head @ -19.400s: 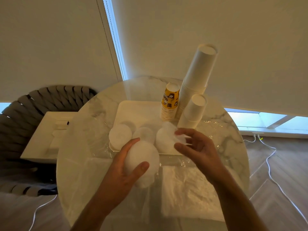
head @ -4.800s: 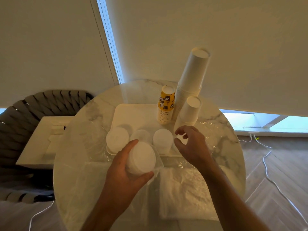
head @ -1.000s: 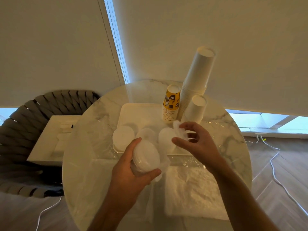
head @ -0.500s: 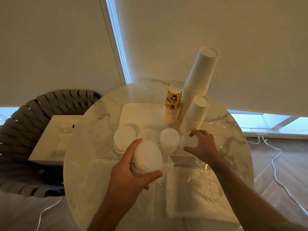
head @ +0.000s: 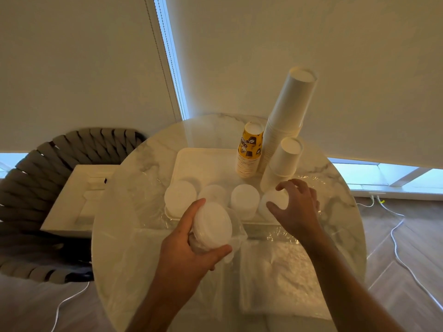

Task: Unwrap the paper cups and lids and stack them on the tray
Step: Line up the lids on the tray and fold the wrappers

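Along the tray's (head: 206, 154) near edge you have set the lid stacks (head: 180, 196) in a row, likely so each new lid drops onto a pile without reaching past the cups. Your left hand (head: 184, 250) keeps a firm grip round the wrapped lid stack (head: 212, 225), its plastic hanging loose, apparently as the supply to draw from. Your right hand (head: 296, 207) curls over the rightmost lid pile (head: 275, 200) at the near right corner, seemingly seating one. The cup stacks (head: 285, 130) stand upside down at the far right corner.
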`<state>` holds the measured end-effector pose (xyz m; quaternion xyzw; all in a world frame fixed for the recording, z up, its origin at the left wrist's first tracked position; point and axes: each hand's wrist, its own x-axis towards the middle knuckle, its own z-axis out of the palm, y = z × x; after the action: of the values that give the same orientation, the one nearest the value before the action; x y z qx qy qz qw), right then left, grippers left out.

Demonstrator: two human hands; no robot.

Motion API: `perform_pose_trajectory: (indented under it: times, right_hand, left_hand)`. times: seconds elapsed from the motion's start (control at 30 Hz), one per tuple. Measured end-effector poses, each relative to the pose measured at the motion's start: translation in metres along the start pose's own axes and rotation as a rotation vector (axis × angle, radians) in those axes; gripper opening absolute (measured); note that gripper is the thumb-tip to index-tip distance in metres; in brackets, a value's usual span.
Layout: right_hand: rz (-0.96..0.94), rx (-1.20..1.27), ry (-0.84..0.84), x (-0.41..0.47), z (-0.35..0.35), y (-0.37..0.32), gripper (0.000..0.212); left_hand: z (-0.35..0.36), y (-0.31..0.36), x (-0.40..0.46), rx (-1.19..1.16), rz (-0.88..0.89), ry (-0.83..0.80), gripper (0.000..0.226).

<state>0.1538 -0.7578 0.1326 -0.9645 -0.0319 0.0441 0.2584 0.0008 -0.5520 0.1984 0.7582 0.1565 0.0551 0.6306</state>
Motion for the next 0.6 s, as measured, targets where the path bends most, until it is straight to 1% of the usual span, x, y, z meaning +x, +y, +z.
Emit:
perform_pose_trajectory:
  times: [0.07,0.1,0.13,0.2,0.23,0.3,0.4,0.47,0.6]
  right_hand:
    - [-0.084,0.136,0.081,-0.020,-0.013,-0.026,0.034]
    - [-0.131,0.220,0.070,-0.031,-0.021,-0.040,0.027]
    - [-0.171,0.293,0.020,-0.042,-0.029,-0.055,0.022]
    - [-0.240,0.397,-0.122,-0.063,-0.041,-0.079,0.019]
    - [-0.270,0.428,-0.187,-0.070,-0.043,-0.087,0.019]
    - [-0.297,0.445,-0.295,-0.081,-0.042,-0.098,0.034]
    - [-0.277,0.462,-0.366,-0.086,-0.036,-0.102,0.051]
    - [-0.256,0.507,-0.383,-0.085,-0.034,-0.100,0.053]
    - [-0.215,0.647,-0.462,-0.081,-0.034,-0.095,0.049]
  left_hand:
    - [0.001,-0.001,0.001,0.003,-0.002,0.007,0.089]
    - [0.002,0.000,0.001,0.005,-0.006,0.003,0.089]
    - [0.002,0.000,0.001,0.008,-0.010,-0.002,0.089]
    - [0.003,0.000,0.002,0.016,-0.024,-0.014,0.089]
    - [0.003,0.001,0.002,0.014,-0.028,-0.020,0.088]
    - [0.005,0.002,0.002,0.011,-0.034,-0.036,0.084]
    - [0.005,0.004,0.001,0.021,-0.043,-0.044,0.078]
    - [0.004,0.003,0.001,0.013,-0.044,-0.051,0.079]
    - [0.000,0.003,0.000,-0.006,-0.043,-0.065,0.087]
